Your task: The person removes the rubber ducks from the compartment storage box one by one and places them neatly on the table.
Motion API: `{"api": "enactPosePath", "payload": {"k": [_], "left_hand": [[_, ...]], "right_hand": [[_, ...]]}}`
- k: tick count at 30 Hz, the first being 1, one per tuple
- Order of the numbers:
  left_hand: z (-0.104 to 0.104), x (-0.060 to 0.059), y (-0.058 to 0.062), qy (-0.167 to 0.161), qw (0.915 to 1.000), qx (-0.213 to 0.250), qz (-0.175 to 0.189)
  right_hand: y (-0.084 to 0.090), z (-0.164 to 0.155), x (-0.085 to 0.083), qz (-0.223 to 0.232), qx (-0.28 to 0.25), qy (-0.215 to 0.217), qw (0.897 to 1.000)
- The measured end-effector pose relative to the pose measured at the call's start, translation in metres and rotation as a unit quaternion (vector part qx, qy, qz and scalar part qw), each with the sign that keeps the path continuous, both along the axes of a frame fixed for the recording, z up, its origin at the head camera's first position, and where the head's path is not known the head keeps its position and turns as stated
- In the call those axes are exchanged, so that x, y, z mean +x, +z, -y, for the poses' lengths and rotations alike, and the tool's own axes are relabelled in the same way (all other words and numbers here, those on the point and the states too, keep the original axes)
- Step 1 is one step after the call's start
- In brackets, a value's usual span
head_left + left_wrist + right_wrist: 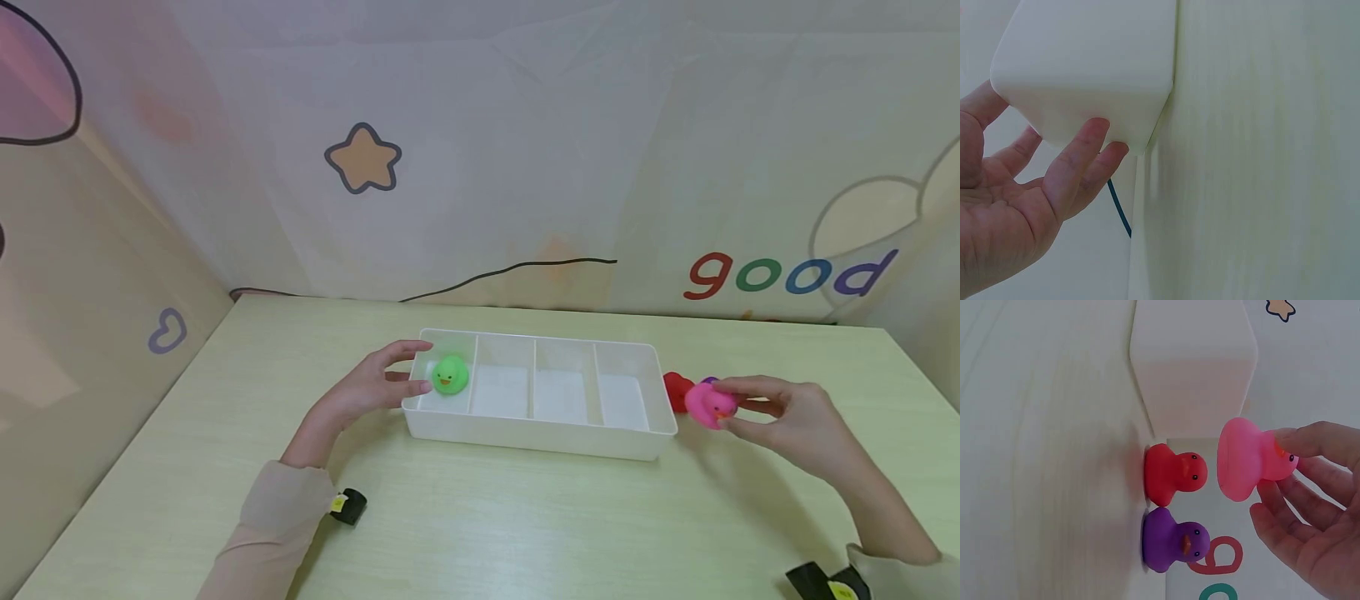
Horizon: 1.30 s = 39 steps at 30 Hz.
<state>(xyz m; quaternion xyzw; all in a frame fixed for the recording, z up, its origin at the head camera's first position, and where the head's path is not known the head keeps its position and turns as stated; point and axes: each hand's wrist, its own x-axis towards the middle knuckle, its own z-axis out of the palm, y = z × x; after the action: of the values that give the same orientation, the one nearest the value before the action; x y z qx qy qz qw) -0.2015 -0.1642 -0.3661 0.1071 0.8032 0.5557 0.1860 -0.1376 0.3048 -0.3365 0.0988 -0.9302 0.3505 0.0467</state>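
Now my right hand (787, 412) pinches the pink rubber duck (708, 404) by its head, lifted just right of the divided tray (540, 437); my left hand (371, 387), fingers spread, steadies the end holding the green duck (451, 375).

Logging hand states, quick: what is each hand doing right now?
Left hand: open, fingers touching the white tray.
Right hand: pinching the pink duck.

Soft, even light filled the scene, bright and without glare; faint shadows fell toward six o'clock on the counter (525, 517). The head view bowed at its edges. Both wrist views looked washed-out and slightly soft.
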Motion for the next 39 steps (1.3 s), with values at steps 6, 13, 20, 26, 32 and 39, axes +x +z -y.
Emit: {"api": "enactPosePath", "payload": {"k": [6,13,20,26,32,39], "left_hand": [[-0.001,0.0,0.001,0.002,1.0,-0.003,0.001],[0.0,-0.001,-0.001,0.0,1.0,-0.004,0.0],[0.0,-0.001,0.0,0.001,1.0,0.001,0.006],[0.001,-0.001,0.0,-0.001,1.0,0.003,0.007],[0.001,-0.001,0.0,-0.001,1.0,0.005,0.005],[0.001,-0.001,-0.001,0.0,1.0,0.004,0.006]], "right_hand": [[-0.005,0.002,0.001,0.025,0.004,0.006,1.0],[-0.008,0.003,0.001,0.035,0.016,0.021,0.999],[-0.011,0.005,-0.001,0.062,0.032,0.031,0.997],[-0.015,0.005,-0.003,0.057,0.04,0.046,0.997],[-0.019,0.004,-0.005,0.068,0.033,0.054,0.996],[-0.021,0.004,-0.005,0.072,0.036,0.057,0.995]]}}
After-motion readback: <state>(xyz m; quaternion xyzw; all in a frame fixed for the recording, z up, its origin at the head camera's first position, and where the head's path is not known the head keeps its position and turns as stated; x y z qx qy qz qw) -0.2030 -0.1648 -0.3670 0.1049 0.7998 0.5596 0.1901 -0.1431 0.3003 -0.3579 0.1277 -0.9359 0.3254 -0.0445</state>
